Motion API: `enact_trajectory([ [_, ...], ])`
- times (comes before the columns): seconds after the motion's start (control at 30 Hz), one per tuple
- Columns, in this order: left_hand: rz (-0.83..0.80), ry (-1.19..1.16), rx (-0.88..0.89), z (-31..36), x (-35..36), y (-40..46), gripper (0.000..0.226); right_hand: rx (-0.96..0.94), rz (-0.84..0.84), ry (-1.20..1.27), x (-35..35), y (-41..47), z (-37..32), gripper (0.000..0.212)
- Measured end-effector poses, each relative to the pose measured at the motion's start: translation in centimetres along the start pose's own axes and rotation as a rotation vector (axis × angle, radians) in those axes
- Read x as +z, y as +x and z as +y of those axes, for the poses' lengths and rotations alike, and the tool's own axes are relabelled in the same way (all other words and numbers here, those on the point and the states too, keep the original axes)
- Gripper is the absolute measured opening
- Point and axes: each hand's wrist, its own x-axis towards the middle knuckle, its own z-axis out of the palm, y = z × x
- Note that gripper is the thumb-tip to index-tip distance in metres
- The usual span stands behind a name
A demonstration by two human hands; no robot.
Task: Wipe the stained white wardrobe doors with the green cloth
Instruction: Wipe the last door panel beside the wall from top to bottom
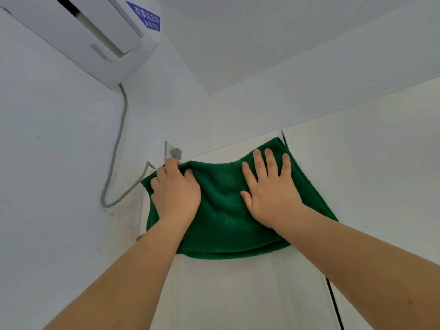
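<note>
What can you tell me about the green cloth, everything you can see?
The green cloth is dark green, plush like microfibre, and looks folded double along its lower edge. It is spread against the upper part of a white wardrobe door, reaching its top corner. The left hand grips its left edge; the right hand presses flat on it.

Green cloth (226,210): soft terry or microfibre pile, matt, fuzzy nap, hem folded at bottom edge. Wardrobe doors (238,294): smooth white panel, satin sheen, prob. laminate, hard to tell at this angle. Wall (59,163): matt white paint w/ speckled marks. Air conditioner (78,32): smooth semi-gloss white plastic, blue glossy sticker (145,16). Cable (116,148): grey rubbery sheath.
</note>
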Motion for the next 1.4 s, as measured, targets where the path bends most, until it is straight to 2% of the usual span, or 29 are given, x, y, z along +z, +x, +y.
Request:
enact_trajectory([
  [0.17, -0.150, -0.053, 0.224, -2.0, 3.8, -1.3, 0.055, 0.001, -0.026, 0.001, 0.1, -0.2, 0.3, 0.072],
  [0.27, -0.171, -0.111, 0.270, -3.0, 6.4, -1.9, 0.053, -0.018, -0.006, -0.017, 0.4, 0.1, 0.4, 0.083],
  [0.33, -0.113, -0.184, 0.278, -2.6, 7.2, -1.5, 0.051, -0.034, 0.004, -0.007, 0.1, 0.7, 0.9, 0.084],
  [0.47, 0.095, -0.288, 0.376, -2.3, 8.6, 1.5, 0.035, -0.032, 0.052, -0.019, -0.2, 3.1, 1.6, 0.071],
  [0.53, 0.171, -0.234, 0.382, -2.5, 9.3, 3.5, 0.030, -0.014, 0.072, -0.013, 0.1, 4.1, 1.5, 0.067],
  [0.67, 0.232, 0.012, 0.274, -1.0, 9.2, 5.3, 0.036, 0.026, 0.114, 0.002, 0.5, 5.1, 1.1, 0.067],
  [0.73, 0.237, -0.040, 0.288, -0.9, 9.1, 5.2, 0.033, 0.032, 0.125, 0.005, 0.6, 5.2, 0.9, 0.067],
  [0.8, 0.192, -0.172, 0.330, -1.6, 9.1, 4.4, 0.030, 0.045, 0.123, 0.005, 0.6, 5.3, 0.8, 0.067],
  [0.83, 0.143, -0.201, 0.376, -2.2, 9.0, 3.6, 0.036, 0.061, 0.116, 0.000, 0.6, 5.4, 0.8, 0.067],
  [0.93, -0.051, -0.054, 0.562, -4.6, 8.2, 2.0, 0.070, 0.150, 0.096, -0.022, 0.5, 5.7, -0.2, 0.065],
  [1.0, -0.125, 0.023, 0.604, -6.0, 7.8, 3.0, 0.068, 0.223, 0.099, -0.015, 0.6, 5.9, -1.4, 0.063],
  [1.07, -0.142, 0.038, 0.520, -7.0, 7.6, 4.4, 0.064, 0.274, 0.096, 0.023, 0.6, 6.2, -2.5, 0.064],
  [1.2, -0.174, 0.049, 0.243, -7.5, 7.5, 6.3, 0.068, 0.297, 0.104, 0.041, 0.8, 6.9, -3.1, 0.066],
  [1.3, -0.146, 0.041, 0.038, -7.3, 7.5, 7.0, 0.070, 0.271, 0.129, 0.040, 0.9, 7.2, -3.2, 0.067],
  [1.4, -0.144, 0.056, -0.062, -7.0, 7.6, 6.7, 0.072, 0.216, 0.148, 0.008, 1.0, 7.1, -3.1, 0.071],
])
